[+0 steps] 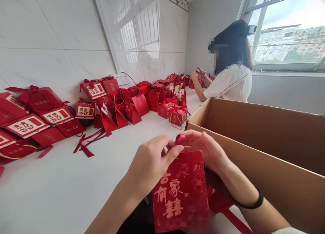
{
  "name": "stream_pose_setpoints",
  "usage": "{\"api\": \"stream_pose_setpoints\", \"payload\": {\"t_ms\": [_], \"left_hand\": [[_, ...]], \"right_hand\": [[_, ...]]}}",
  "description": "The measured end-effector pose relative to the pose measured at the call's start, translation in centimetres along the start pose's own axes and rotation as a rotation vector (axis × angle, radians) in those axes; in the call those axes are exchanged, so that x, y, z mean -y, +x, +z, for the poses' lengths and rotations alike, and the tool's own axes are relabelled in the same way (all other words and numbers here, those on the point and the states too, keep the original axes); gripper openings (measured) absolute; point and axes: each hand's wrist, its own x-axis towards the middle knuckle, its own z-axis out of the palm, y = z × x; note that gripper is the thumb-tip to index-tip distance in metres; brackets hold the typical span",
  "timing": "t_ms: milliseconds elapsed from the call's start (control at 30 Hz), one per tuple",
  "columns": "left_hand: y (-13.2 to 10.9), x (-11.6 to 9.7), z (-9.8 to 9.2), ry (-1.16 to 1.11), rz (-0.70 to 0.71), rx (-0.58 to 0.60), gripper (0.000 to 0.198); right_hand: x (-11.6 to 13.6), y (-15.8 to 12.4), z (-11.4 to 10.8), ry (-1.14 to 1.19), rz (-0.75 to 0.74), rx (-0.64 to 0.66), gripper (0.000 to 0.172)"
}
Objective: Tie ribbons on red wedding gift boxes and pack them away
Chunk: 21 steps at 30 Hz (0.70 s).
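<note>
A red gift box [188,193] with gold Chinese characters hangs upright in front of me, near the table's front edge. Above its top edge a red ribbon [180,139] forms a small loop. My left hand [154,156] is closed, pinching this ribbon between thumb and forefinger. On the other side, my right hand [209,152] has its fingers bent around the ribbon at the back of the loop; the box and ribbon partly hide its fingertips. A loose red ribbon tail [235,220] trails below my right wrist, which wears a black band.
A large open cardboard box [254,152] stands close on my right. Red gift boxes [53,117] are stacked along the tiled wall, and loose ribbons [87,144] lie on the white table [63,190]. A power strip [122,79] is behind them. A co-worker [231,78] sits at the far end.
</note>
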Motion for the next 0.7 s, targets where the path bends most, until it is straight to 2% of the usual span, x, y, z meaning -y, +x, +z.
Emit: {"api": "stream_pose_setpoints", "payload": {"t_ms": [33, 100, 167, 200, 300, 400, 600, 700], "left_hand": [[-0.1, 0.0, -0.1, 0.03, 0.016, 0.028, 0.025], [-0.1, -0.1, -0.3, 0.029, 0.022, 0.053, 0.024], [-0.3, 0.0, -0.4, -0.033, -0.011, 0.04, 0.024], [-0.3, 0.1, -0.5, -0.076, -0.036, 0.023, 0.024], [-0.7, 0.4, -0.7, -0.211, -0.093, -0.019, 0.027], [-1.2, 0.4, -1.0, -0.282, -0.085, -0.049, 0.028], [-1.8, 0.1, -1.2, -0.244, -0.102, -0.052, 0.023], [-1.8, 0.0, -1.1, -0.258, -0.123, -0.032, 0.023]], "right_hand": [[0.7, 0.2, 0.2, -0.014, -0.029, -0.004, 0.051], [2.2, 0.4, 0.7, -0.12, -0.092, -0.042, 0.033], [3.6, 0.5, 1.6, -0.263, -0.166, -0.096, 0.016], [4.2, 0.6, 2.1, -0.313, -0.212, -0.119, 0.013], [5.2, 0.7, 3.2, -0.386, -0.329, -0.141, 0.01], [5.4, 0.8, 3.7, -0.403, -0.36, -0.162, 0.008], [6.0, 1.4, 3.6, -0.481, -0.285, -0.18, 0.017], [6.8, 1.7, 3.4, -0.514, -0.234, -0.112, 0.017]]}}
